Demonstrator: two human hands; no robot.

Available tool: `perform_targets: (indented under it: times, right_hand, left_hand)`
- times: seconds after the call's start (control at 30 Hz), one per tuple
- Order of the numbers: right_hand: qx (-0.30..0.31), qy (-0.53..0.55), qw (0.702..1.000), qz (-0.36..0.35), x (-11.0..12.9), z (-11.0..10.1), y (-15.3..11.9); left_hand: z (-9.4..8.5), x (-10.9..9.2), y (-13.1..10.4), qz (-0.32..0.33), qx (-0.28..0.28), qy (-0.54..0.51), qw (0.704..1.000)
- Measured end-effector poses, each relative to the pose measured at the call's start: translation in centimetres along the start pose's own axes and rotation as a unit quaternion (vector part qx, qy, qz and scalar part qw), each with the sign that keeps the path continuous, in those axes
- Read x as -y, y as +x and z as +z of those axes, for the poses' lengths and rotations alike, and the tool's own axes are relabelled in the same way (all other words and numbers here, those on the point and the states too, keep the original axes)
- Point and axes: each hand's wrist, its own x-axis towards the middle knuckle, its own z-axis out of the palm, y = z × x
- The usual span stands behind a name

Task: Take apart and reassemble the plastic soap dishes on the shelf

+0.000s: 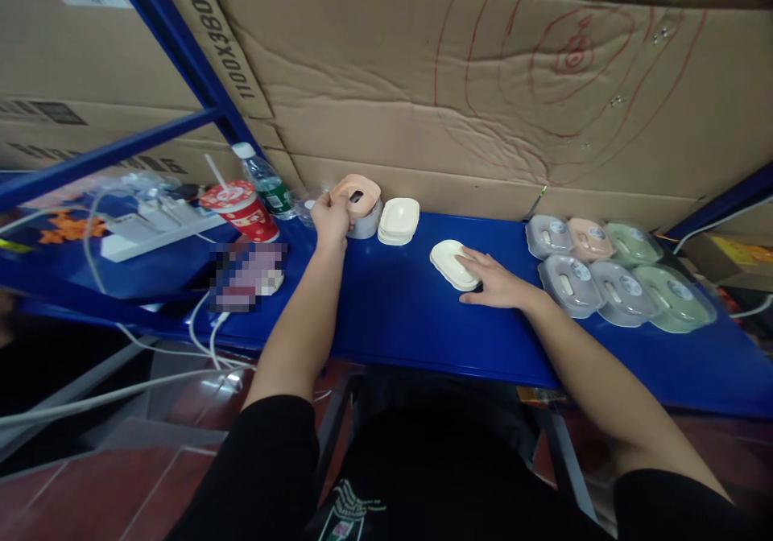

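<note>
My left hand [332, 217] pinches the edge of a peach plastic lid [361, 195] with a dark oval slot in it. Directly below that lid is a grey piece [365, 225], partly covered. Just right of them, a short stack of cream lids [399, 220] stands on the blue table. My right hand [492, 280] rests with spread fingers at the right side of a cream lid [452, 265], which seems to lie on another piece. Its fingertips touch the lid's top without wrapping round it.
Several lidded boxes in grey, peach and green [595, 283] stand in two rows at right. A red cup with a straw [241, 209], a water bottle [266, 180], a power strip [160, 231] and cables lie left. Cardboard [386, 66] walls the table's [386, 315] back.
</note>
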Motion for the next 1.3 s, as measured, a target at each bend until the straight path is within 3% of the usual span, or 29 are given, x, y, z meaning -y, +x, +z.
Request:
perform_targets:
  times: [0.2,0.37,0.43,0.5,0.53,0.6,0.67,0.7,0.73,0.8,0.87,0.97,1.13,1.2,1.3]
  right_hand:
    - [-0.038,0.003,0.999,-0.026,0.3,-0.4,0.2]
    - [-0.1,0.022,0.994,-0.027,1.2,-0.5,0.6]
    - [-0.136,0.036,0.99,-0.021,1.7,-0.6,0.7]
    - [-0.189,0.054,0.98,0.001,2.2,-0.6,0.9]
    - [-0.221,0.064,0.973,0.014,2.5,-0.6,0.9]
    - [-0.288,0.081,0.954,0.035,3.0,-0.5,1.1]
    - [-0.344,0.09,0.934,0.043,3.5,-0.4,1.1]
    - [-0.364,0.093,0.926,0.042,3.8,-0.4,1.1]
    - [-0.378,0.096,0.92,0.039,4.0,-0.3,1.1]
    - [-0.384,0.101,0.917,0.027,4.3,-0.3,1.0]
    - [-0.371,0.104,0.923,0.009,4.5,-0.3,0.9]
    - [-0.341,0.097,0.935,-0.028,4.3,-0.3,0.9]
    - [-0.302,0.052,0.95,-0.064,3.6,0.1,0.9]
    - [-0.293,0.039,0.954,-0.056,3.4,0.0,0.8]
    - [-0.285,0.011,0.958,-0.037,3.2,-0.6,0.7]
  left_hand:
    - [-0.7,1.9,1.6,0.089,-0.053,0.077,0.992]
    - [-1.2,2.5,2.6,0.109,-0.082,0.114,0.984]
    - [-1.1,1.8,1.9,0.167,-0.122,0.112,0.972]
    - [-0.5,0.6,-0.1,0.251,-0.117,0.106,0.955]
    - [0.0,0.0,-1.6,0.292,-0.075,0.106,0.948]
    - [1.2,-0.8,-5.3,0.361,0.11,0.127,0.918]
    - [2.5,-0.9,-9.3,0.413,0.331,0.179,0.829]
    - [3.1,-0.8,-11.0,0.434,0.396,0.2,0.784]
    - [3.7,-0.5,-12.4,0.448,0.427,0.221,0.754]
    - [4.4,0.1,-14.1,0.454,0.417,0.261,0.743]
    - [4.5,0.3,-14.1,0.448,0.385,0.284,0.755]
    - [3.6,-0.4,-12.2,0.418,0.341,0.313,0.782]
    - [1.5,-2.4,-8.2,0.305,0.267,0.37,0.836]
    - [1.0,-2.5,-7.0,0.269,0.257,0.408,0.834]
    - [0.7,-2.3,-6.2,0.243,0.259,0.473,0.806]
